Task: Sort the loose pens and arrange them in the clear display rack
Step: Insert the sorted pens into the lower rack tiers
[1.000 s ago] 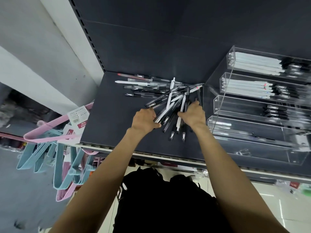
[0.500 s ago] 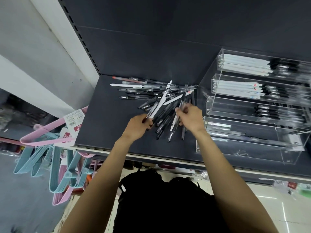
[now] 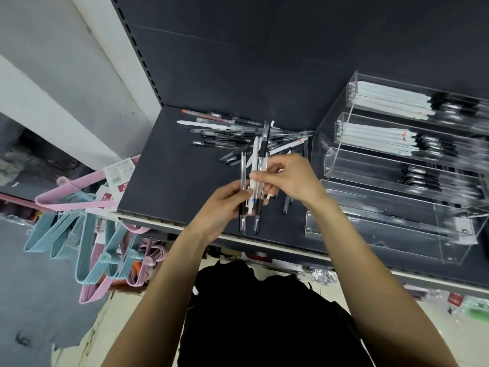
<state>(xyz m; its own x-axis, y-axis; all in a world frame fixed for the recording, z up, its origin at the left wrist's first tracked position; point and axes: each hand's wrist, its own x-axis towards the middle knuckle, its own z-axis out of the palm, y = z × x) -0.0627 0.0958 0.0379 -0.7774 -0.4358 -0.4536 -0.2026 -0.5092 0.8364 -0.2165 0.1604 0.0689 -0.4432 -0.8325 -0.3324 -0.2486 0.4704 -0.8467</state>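
Nearest, a black bag (image 3: 264,313) hangs below the two bare forearms reaching up to a dark shelf (image 3: 169,176). Just above the shelf's front edge, the left hand (image 3: 225,205) has its fingers curled round a small bundle of pens (image 3: 254,186), held upright: clear barrels with black grips and one white barrel among them, tips pointing down toward the shelf edge. The right hand (image 3: 288,178) meets the bundle from the right, thumb and fingertips pinching the white pen near its middle. Beyond the hands, the loose pile of pens (image 3: 238,136) lies crisscrossed on the shelf toward its back wall, mostly clear and black, with a few white and one red-tipped. To the right, touching the shelf, stands the clear display rack (image 3: 397,181), its stepped tiers rising toward the back; the upper tiers carry rows of white and black pens, the lower ones look sparser, blurred. Off to the left, pink and blue hangers (image 3: 87,229) dangle beside the shelf.
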